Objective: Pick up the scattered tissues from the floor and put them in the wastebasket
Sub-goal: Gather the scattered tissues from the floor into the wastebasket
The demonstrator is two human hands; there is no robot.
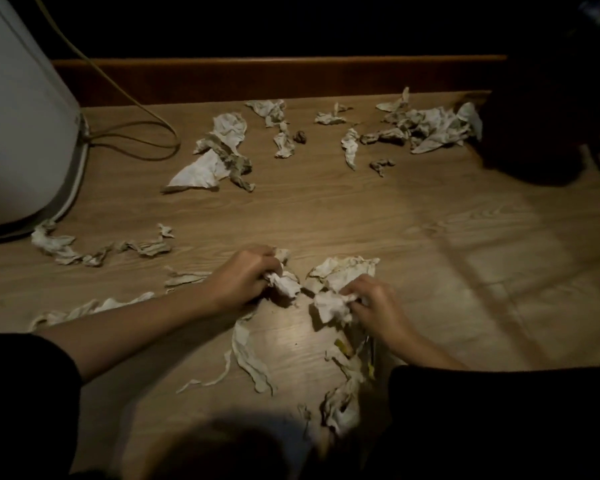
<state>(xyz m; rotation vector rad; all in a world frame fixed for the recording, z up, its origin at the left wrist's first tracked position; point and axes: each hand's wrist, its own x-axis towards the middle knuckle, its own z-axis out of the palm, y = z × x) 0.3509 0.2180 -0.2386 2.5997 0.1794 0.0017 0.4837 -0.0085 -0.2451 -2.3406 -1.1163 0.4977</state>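
Low over a dim wood-grain floor [326, 209], left hand [243, 275] closed around a crumpled tissue [286, 284], right hand [374, 303] pinching another tissue wad [329, 306], more scattered tissues [426, 128] far right, white appliance [17, 116] and cable [146, 112] at left.

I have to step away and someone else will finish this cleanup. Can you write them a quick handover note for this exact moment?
Left hand: fingers closed on a crumpled tissue.
Right hand: fingers gripping another tissue.
Both hands are low over the wooden floor.
Done: nothing visibly binned; no wastebasket clearly in view.
Left: many scattered tissues, including the far-right pile, the white tissue beside the white appliance, and strips near the knees.
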